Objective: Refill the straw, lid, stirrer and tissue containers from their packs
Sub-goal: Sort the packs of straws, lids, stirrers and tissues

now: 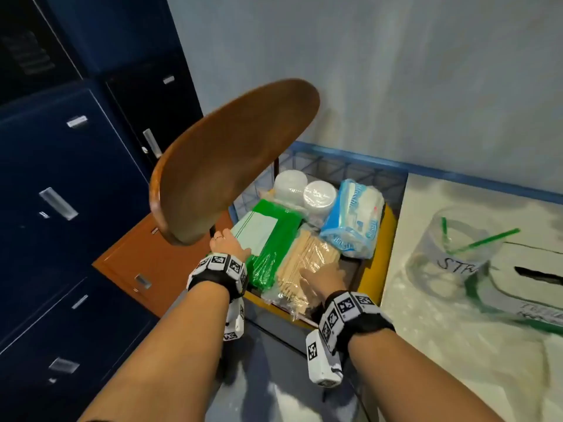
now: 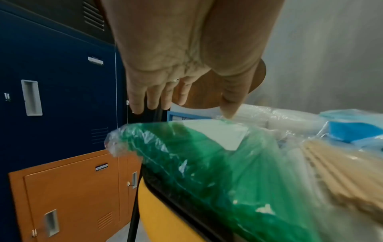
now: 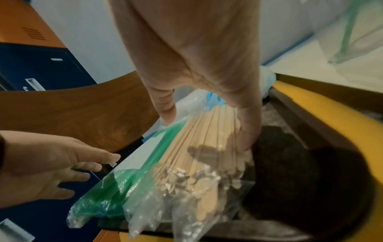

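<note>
Several packs lie on a yellow chair seat [image 1: 378, 269]. They are a green straw pack [image 1: 274, 239], a wooden stirrer pack [image 1: 307, 263], a blue tissue pack [image 1: 353, 220] and bagged white lids [image 1: 318, 196]. My left hand [image 1: 227, 243] hovers at the straw pack's [image 2: 196, 160] left edge, fingers straight and spread, thumb tip touching the plastic. My right hand [image 1: 323, 278] lies on the stirrer pack [image 3: 203, 155], thumb on one side and straight fingers [image 3: 246, 131] along the other. A clear straw container [image 1: 451, 260] on the counter holds a few green straws.
The chair's brown backrest [image 1: 231, 159] juts over the packs, close above my left hand. A blue crate [image 1: 335, 166] stands behind the seat. Dark blue lockers [image 1: 61, 178] and an orange cabinet [image 1: 146, 269] are at left. A tissue holder [image 1: 530, 287] sits on the white counter [image 1: 457, 345].
</note>
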Demonstrator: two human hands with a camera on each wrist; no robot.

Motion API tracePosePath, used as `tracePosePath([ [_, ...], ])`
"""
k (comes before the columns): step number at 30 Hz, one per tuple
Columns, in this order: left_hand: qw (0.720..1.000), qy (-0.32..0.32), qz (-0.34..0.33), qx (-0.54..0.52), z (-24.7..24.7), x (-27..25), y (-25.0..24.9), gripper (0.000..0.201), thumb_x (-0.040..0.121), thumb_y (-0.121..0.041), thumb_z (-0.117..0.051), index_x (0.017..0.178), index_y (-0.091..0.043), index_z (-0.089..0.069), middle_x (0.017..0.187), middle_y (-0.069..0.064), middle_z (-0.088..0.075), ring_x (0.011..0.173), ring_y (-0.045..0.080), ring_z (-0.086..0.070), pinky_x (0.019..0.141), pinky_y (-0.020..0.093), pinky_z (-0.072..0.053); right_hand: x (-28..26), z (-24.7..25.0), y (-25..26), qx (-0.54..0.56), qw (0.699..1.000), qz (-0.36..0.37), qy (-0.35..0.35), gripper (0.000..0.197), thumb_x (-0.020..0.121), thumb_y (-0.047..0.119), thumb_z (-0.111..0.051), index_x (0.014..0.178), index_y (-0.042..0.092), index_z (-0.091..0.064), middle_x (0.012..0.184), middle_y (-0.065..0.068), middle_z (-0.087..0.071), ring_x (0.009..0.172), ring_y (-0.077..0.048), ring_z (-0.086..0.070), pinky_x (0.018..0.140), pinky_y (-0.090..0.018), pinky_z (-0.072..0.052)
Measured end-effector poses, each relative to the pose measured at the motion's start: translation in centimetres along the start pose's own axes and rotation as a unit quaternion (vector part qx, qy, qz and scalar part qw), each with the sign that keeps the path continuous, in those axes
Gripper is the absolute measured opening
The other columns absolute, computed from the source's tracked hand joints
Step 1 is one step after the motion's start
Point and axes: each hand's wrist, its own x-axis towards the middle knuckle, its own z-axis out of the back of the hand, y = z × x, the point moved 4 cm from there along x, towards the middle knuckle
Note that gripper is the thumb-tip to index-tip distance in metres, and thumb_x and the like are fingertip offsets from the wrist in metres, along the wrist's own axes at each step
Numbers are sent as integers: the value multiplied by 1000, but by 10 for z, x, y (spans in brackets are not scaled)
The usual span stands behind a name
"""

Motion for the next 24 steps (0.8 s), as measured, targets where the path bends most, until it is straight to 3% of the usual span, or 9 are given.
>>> tracePosePath([
  [4, 999, 38, 11, -36, -7, 19, 8, 68, 84, -36, -63, 131, 4, -32, 138, 23, -37, 128, 36, -38, 103, 39, -35, 13, -9, 6, 30, 998, -40, -41, 96, 83, 39, -63, 146, 3, 0, 148, -20, -17, 135, -38, -24, 111, -44, -26],
  [9, 997, 63, 5, -33, -15, 26, 10, 76, 84, -49, -60, 137, -2, -32, 143, 20, -32, 125, 37, -41, 100, 45, -40, 19, -15, 5, 33, 995, -72, -67, 102, 78, 45, -67, 146, 3, -4, 147, -21, -19, 134, -39, -23, 110, -46, -25],
  [13, 986, 160, 6, -44, -21, 27, 9, 89, 83, -58, -54, 144, -2, -23, 151, 18, -24, 132, 34, -38, 104, 43, -38, 22, -17, 7, 43, 994, -61, -75, 105, 74, 49, -70, 145, 2, -8, 145, -21, -21, 133, -39, -24, 109, -47, -26],
  [16, 976, 194, 17, -101, -23, 23, 9, 90, 85, -53, -56, 147, -1, -17, 154, 15, -22, 138, 32, -29, 111, 41, -29, 28, -17, 5, 60, 995, -47, -68, 104, 72, 50, -72, 143, 1, -15, 145, -22, -26, 132, -39, -30, 109, -48, -30],
  [19, 969, 214, 20, -125, -26, 18, 9, 91, 85, -51, -57, 147, 0, -15, 154, 16, -20, 140, 32, -27, 111, 40, -26, 34, -14, 4, 83, 995, -24, -57, 95, 69, 48, -76, 135, -2, -29, 138, -20, -41, 125, -35, -44, 103, -45, -41],
  [21, 963, 230, 23, -137, -29, 14, 10, 91, 83, -53, -58, 147, -2, -18, 153, 15, -24, 138, 31, -29, 110, 40, -28, 32, -13, 5, 91, 995, -17, -37, 95, 67, 50, -76, 132, -4, -34, 132, -18, -50, 119, -32, -51, 97, -40, -46],
  [24, 951, 250, 8, -183, -32, 9, 13, 73, 82, -50, -62, 139, -10, -40, 141, 9, -46, 125, 29, -47, 97, 33, -38, 35, -11, 1, 87, 996, -11, -13, 97, 60, 59, -76, 127, -4, -45, 122, -14, -59, 109, -28, -59, 89, -37, -52],
])
